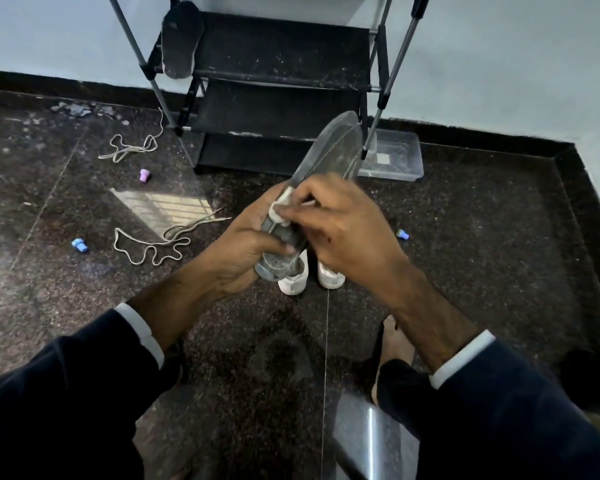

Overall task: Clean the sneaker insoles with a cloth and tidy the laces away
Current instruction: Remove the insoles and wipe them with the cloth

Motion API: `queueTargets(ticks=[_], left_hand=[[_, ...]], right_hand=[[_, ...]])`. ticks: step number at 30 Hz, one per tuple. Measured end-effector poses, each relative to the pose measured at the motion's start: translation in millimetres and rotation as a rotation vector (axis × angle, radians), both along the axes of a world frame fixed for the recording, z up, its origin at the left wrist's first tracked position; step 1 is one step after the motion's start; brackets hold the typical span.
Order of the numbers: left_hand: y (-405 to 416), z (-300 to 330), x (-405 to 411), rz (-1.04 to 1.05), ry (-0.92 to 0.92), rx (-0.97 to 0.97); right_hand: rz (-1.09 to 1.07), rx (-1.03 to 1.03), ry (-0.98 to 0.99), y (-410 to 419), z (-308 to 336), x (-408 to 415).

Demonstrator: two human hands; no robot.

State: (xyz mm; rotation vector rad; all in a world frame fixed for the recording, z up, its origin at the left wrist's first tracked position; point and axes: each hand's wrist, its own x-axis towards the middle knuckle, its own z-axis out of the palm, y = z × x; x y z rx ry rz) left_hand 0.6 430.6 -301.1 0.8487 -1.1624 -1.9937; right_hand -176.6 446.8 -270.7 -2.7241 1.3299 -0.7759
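Sleeves: dark, white cuffs, lower frame; both forearms reach to centre.
Left hand [243, 251]: fingers curled round heel end of grey insole [326, 157], steadying it tilted up toward upper right.
Right hand [340, 230]: fingertips pinch small white cloth [280, 207] against insole, likely mid-wipe.
Sneakers [310, 277]: white pair on floor beneath the hands.
Second insole [181, 39]: propped on shoe rack [278, 64], top centre, perhaps to air.
Laces [153, 244]: two loose on floor, left; not yet tidied.

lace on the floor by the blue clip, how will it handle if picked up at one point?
Probably floppy: the lace lies in loose loops on the floor, so it should drape and trail. Likely light, being thin and flat. A loop may snag or drag; its ends lie apart.
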Motion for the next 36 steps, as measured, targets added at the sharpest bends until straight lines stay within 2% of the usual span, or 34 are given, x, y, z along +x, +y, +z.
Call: queueTargets(ticks=[3, 6, 8, 13, 15, 18, 20, 24, 26, 28, 32, 36], left_hand=[[3.0, 1.4, -5.7, -0.048, -0.008, -0.003], [9.0, 3.1, -9.1, -0.083, -0.015, -0.013], [8.7, 2.9, -6.8, -0.049, -0.012, -0.006], [-0.2, 2.8, 2.4, 0.019, 0.009, -0.023], [-0.6, 4.2, 0.3, 0.020, 0.022, -0.029], [1.2, 6.7, -2.5, 0.010, 0.069, -0.038], [1.8, 8.5, -1.2, 0.007, 0.080, -0.042], [-4.4, 9.0, 7.1, 0.075, 0.089, -0.051], [-8.6, 8.5, 10.1, 0.097, 0.097, -0.053], [-9.4, 9.6, 10.0, 0.092, 0.110, -0.055], [-5.9, 11.2, 5.8, 0.061, 0.147, -0.044], [-8.4, 11.4, 10.3, 0.082, 0.150, -0.046]], right_hand=[[-0.160, -0.091, -0.043, -8.0, 4.3, -18.8], [-0.264, -0.097, -0.142, -11.8, 3.3, -29.6], [-0.225, -0.056, -0.155, -7.6, 0.1, -20.8], [0.032, 0.071, -0.092, 4.3, -4.8, 8.6], [-0.034, 0.012, -0.065, -1.1, -1.1, -2.1], [-0.241, -0.082, -0.150, -10.9, 3.8, -27.6], [-0.285, -0.072, -0.213, -9.8, 2.9, -32.4], [-0.057, 0.037, -0.143, 2.6, -7.1, -2.1], [0.015, 0.027, -0.067, 2.6, -9.6, 4.6], [-0.051, -0.035, -0.048, -4.1, -7.3, -5.9], [-0.280, -0.116, -0.190, -11.9, -2.9, -36.2], [-0.091, 0.012, -0.137, 0.0, -8.2, -12.1]])
